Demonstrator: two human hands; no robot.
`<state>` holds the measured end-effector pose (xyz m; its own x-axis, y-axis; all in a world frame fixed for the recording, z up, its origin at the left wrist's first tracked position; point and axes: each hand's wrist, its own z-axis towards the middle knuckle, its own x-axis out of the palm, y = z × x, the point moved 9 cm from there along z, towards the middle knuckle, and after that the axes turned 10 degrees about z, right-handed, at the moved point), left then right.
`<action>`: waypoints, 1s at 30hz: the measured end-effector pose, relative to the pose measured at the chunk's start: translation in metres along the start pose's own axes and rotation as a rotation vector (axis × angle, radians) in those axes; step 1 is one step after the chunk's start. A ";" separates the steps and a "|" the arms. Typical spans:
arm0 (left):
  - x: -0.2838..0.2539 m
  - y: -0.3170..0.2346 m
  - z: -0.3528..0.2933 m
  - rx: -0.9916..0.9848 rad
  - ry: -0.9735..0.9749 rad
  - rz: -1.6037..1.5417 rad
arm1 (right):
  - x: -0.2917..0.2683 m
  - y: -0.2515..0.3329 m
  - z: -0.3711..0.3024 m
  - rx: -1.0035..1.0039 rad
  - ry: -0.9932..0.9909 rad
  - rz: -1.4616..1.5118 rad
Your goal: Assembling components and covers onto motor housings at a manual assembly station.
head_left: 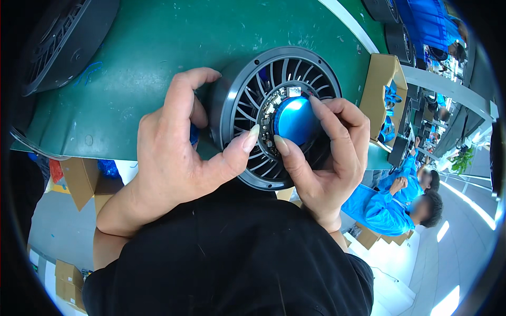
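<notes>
A dark round fan housing with curved grille blades stands tilted on the green worktable in front of me. At its centre, a circuit board with small parts curves around a glossy blue round disc. My right hand pinches this disc by its edge, thumb at the lower left and index finger at the upper right. My left hand straddles the housing's left rim. Its thumb reaches over the grille to the board's edge, and its other fingers lie along the outer wall, partly hidden.
Another dark housing stands at the far left of the green table. To the right, a cardboard box holds blue coiled pieces. Open cartons lie below the table's near edge. People in blue sit farther right.
</notes>
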<state>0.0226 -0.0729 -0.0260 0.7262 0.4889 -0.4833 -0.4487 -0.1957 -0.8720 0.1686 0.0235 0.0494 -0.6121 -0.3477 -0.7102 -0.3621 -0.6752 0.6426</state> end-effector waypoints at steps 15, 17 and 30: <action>0.001 -0.002 0.000 -0.019 0.034 -0.002 | -0.002 0.000 0.000 -0.010 -0.034 0.022; 0.001 -0.002 0.000 -0.025 0.038 -0.001 | -0.003 0.000 0.000 -0.009 -0.038 0.029; -0.002 -0.007 0.001 0.076 -0.061 -0.001 | -0.005 0.001 0.000 0.022 0.025 0.000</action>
<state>0.0240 -0.0716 -0.0186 0.6947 0.5402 -0.4749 -0.4880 -0.1311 -0.8629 0.1709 0.0246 0.0541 -0.5941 -0.3641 -0.7173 -0.3776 -0.6611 0.6484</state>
